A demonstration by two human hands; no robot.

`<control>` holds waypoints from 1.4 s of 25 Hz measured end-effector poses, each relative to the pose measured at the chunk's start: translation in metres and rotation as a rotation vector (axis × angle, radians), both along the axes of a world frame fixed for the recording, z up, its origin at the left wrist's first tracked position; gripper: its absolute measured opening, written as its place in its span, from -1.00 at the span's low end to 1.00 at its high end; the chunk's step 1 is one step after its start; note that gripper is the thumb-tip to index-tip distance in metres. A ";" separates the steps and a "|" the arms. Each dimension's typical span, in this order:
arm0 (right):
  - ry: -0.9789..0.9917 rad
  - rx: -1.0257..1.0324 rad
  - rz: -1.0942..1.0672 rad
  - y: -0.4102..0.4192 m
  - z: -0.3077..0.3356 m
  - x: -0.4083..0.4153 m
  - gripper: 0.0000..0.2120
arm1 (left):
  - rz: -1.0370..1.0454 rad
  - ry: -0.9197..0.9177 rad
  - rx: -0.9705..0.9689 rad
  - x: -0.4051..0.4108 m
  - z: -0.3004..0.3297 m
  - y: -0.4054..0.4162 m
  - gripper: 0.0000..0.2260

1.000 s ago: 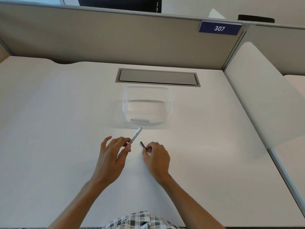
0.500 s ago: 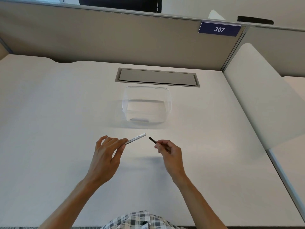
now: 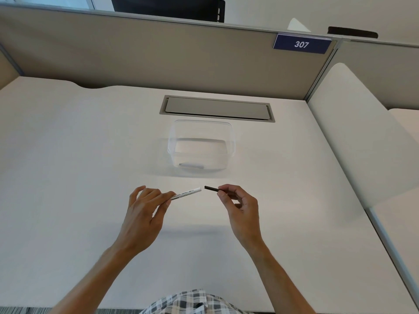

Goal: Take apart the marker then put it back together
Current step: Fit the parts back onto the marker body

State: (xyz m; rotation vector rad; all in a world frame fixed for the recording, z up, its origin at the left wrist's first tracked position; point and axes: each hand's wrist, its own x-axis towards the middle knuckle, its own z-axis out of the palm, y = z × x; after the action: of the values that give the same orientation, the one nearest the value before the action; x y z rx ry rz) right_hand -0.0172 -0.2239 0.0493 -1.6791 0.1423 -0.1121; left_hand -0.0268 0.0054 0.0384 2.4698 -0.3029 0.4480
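The marker is in two pieces, held above the white desk. My left hand (image 3: 145, 214) pinches the white barrel (image 3: 188, 192), which has black print along it and points right and slightly up. My right hand (image 3: 241, 208) pinches a thin black part (image 3: 211, 189), whose free end points left at the barrel's open end. A small gap separates the two tips. The rear ends of both pieces are hidden inside my fingers.
A clear plastic container (image 3: 201, 132) stands just beyond my hands, with a small white and dark piece (image 3: 191, 165) on its bottom. Behind it is a grey cable flap (image 3: 217, 108) and the beige partition. A white divider (image 3: 362, 137) borders the right side.
Both hands lifted and moved apart sideways. The barrel swung from pointing up and away to nearly level, and the black part now faces its open end.
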 end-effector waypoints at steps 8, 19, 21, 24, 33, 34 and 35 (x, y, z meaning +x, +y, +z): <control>-0.027 -0.094 0.058 -0.006 0.003 -0.003 -0.90 | -0.002 -0.013 0.027 -0.002 0.001 -0.006 -0.71; -0.033 -0.126 0.123 -0.013 0.007 -0.001 -0.84 | -0.032 -0.006 0.078 -0.001 0.004 -0.008 -0.71; -0.012 -0.091 0.108 -0.012 0.009 0.000 -0.85 | -0.039 -0.007 0.074 -0.001 0.004 -0.007 -0.72; 0.016 -0.053 0.099 -0.011 0.011 -0.001 -0.89 | -0.068 0.004 0.054 -0.001 0.005 -0.008 -0.74; -0.027 -0.140 0.194 -0.009 0.013 -0.006 -0.93 | -0.111 -0.017 0.079 0.001 0.010 -0.011 -0.77; -0.042 -0.157 0.202 -0.008 0.013 -0.006 -0.93 | -0.118 -0.025 0.087 0.001 0.010 -0.011 -0.77; -0.057 -0.175 0.205 -0.008 0.013 -0.006 -0.93 | -0.127 -0.032 0.093 0.001 0.010 -0.012 -0.77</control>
State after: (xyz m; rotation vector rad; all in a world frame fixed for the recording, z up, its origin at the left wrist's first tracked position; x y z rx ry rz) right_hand -0.0233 -0.2317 0.0625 -1.8532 -0.0854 -0.0180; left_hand -0.0261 -0.0062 0.0489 2.5170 -0.5006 0.4284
